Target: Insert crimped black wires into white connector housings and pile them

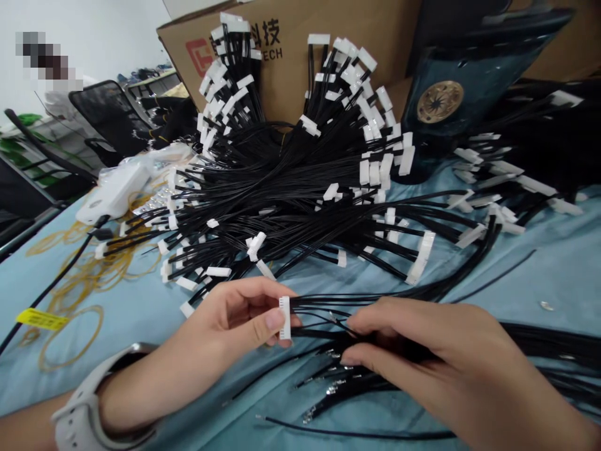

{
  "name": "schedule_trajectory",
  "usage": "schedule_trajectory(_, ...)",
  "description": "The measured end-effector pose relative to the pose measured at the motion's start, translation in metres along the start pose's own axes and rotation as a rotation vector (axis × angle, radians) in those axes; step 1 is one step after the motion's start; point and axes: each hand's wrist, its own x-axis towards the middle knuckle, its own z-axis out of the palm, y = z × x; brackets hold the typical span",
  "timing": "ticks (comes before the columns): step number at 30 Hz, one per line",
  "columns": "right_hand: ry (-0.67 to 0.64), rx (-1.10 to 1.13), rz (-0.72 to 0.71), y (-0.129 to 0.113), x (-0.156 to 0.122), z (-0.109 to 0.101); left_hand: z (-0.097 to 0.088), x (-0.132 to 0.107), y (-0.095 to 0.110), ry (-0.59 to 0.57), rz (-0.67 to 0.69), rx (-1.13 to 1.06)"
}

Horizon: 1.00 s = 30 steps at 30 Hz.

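Between the thumb and fingers of my left hand (248,319) is a white connector housing (285,318), its slotted face turned to the left. Several black wires run out of its right side. Close by on the right, my right hand (413,351) pinches a thin black wire (340,321) whose metal tip points toward the housing. Beneath that hand lies a bundle of loose black wires (357,385) with bare metal terminals. One single wire (357,432) stretches along the front of the cloth.
A big heap of black wire harnesses (282,181) with white connectors fills the middle, before a cardboard box (295,75). Yellow rubber bands (70,338) and a white power strip (113,191) lie left. A dark blue pouch (446,106) stands at the back right.
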Motion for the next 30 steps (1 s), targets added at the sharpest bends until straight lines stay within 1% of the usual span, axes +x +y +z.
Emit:
schedule_trajectory(2, -0.015, 0.016, -0.016, 0.0, -0.003, -0.001, 0.001, 0.001, 0.002, 0.013, -0.001, 0.02)
schedule_trajectory(6, -0.005, 0.035, -0.009, 0.002, -0.009, 0.001, 0.004, 0.002, 0.005, 0.035, 0.005, 0.012)
schedule_trajectory(8, -0.004, 0.033, -0.012, 0.002, -0.01, 0.001, 0.004, 0.001, 0.005, 0.047, 0.011, 0.007)
schedule_trajectory(10, -0.03, 0.042, -0.016, 0.002, -0.009, 0.001, 0.004, 0.001, 0.005, 0.054, 0.012, 0.004)
schedule_trajectory(12, -0.03, 0.046, 0.003, 0.002, -0.008, 0.001, 0.004, 0.001, 0.006, 0.054, 0.009, 0.003)
schedule_trajectory(14, -0.01, 0.04, 0.017, 0.002, -0.008, 0.001, 0.004, 0.001, 0.006, 0.056, 0.007, 0.003)
schedule_trajectory(17, 0.009, 0.032, 0.001, 0.001, -0.009, 0.001, 0.004, 0.001, 0.005, 0.067, 0.007, 0.001)
schedule_trajectory(19, -0.013, 0.028, -0.012, -0.001, -0.011, 0.001, 0.004, 0.002, 0.003, 0.08, 0.004, -0.005)
schedule_trajectory(22, -0.119, 0.003, -0.027, -0.005, -0.012, 0.0, 0.003, 0.002, 0.001, 0.093, -0.002, -0.013)
schedule_trajectory(25, -0.21, -0.071, -0.058, -0.006, -0.013, -0.002, 0.002, 0.003, 0.001, 0.097, -0.003, -0.013)
schedule_trajectory(27, -0.222, -0.128, -0.067, -0.005, -0.015, -0.002, 0.001, 0.003, 0.001, 0.094, -0.001, -0.013)
schedule_trajectory(30, -0.192, -0.169, -0.087, -0.002, -0.021, 0.0, 0.001, 0.003, 0.0, 0.09, 0.004, -0.011)
